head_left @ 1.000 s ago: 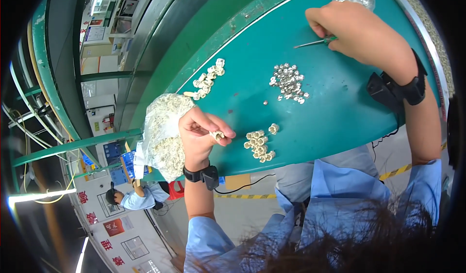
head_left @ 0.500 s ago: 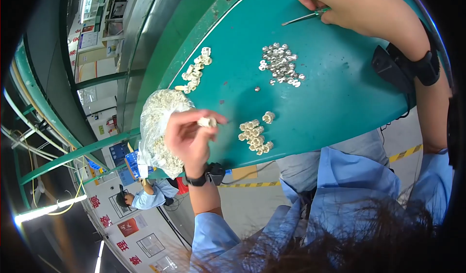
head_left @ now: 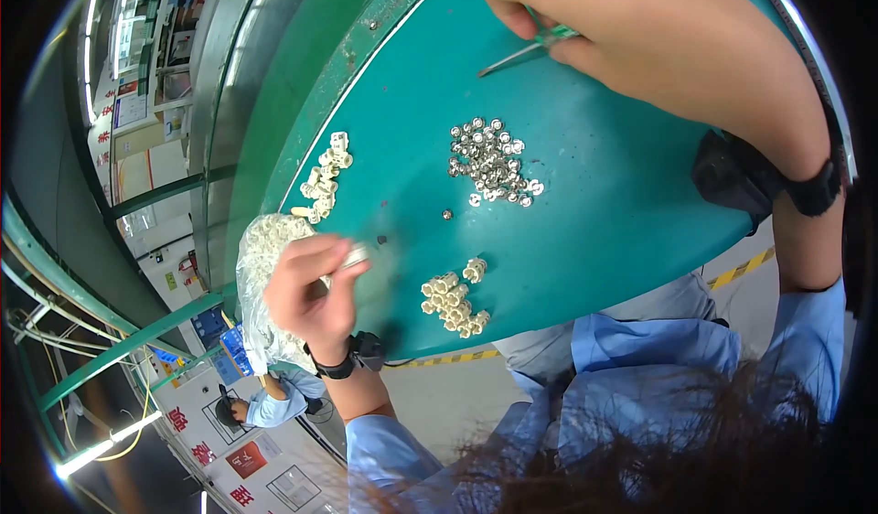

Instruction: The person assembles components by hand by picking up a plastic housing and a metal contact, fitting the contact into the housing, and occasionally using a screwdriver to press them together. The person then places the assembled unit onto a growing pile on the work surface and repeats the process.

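Observation:
My left hand (head_left: 315, 287) pinches a small cream-coloured cylindrical part (head_left: 356, 256) between thumb and fingertips, just in front of a clear plastic bag (head_left: 265, 262) full of similar parts. At the far right, my right hand (head_left: 572, 29) grips a screwdriver (head_left: 510, 60) by its green handle. Its thin metal shaft points left over the green tabletop, above a heap of small round silver metal pieces (head_left: 489, 162). A cluster of cream parts (head_left: 450, 304) with scalloped ends stands near the table's front edge. Another row of cream parts (head_left: 326, 176) lies by the far left edge.
One metal piece (head_left: 447, 214) lies apart from the heap, and a small dark piece (head_left: 381, 240) is near my left hand. A raised metal border (head_left: 366, 43) runs along the table's (head_left: 585, 194) far side. Another person (head_left: 274, 400) is in the background, lower left.
The view has shifted, so the table's contents appear lower and further left. My left hand still holds the cream part, now turned differently; my right hand still holds the screwdriver.

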Demonstrator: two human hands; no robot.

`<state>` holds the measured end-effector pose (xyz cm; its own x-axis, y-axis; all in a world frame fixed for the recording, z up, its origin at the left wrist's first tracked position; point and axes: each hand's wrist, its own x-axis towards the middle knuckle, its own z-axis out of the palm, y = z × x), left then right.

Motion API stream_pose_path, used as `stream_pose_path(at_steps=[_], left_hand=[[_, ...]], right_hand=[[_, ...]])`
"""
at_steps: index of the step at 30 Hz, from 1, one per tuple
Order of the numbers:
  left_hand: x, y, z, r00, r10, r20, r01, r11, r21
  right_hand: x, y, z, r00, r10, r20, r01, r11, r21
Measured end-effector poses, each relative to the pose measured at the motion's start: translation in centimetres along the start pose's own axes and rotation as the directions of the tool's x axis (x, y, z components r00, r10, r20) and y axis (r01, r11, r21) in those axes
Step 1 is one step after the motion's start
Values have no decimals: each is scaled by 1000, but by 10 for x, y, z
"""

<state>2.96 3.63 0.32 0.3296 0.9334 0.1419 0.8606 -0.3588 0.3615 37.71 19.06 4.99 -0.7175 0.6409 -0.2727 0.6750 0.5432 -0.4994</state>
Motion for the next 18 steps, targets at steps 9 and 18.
stream_pose_path(at_steps=[9,18], left_hand=[[-29,-2,5,929,-363,-76,94,428,-899],[-43,12,21,965,-263,-24,78,372,-925]], right_hand=[[-10,-36,33,953,-210,-218,302,705,642],[8,-51,96,766,-382,-518,643,465,608]])
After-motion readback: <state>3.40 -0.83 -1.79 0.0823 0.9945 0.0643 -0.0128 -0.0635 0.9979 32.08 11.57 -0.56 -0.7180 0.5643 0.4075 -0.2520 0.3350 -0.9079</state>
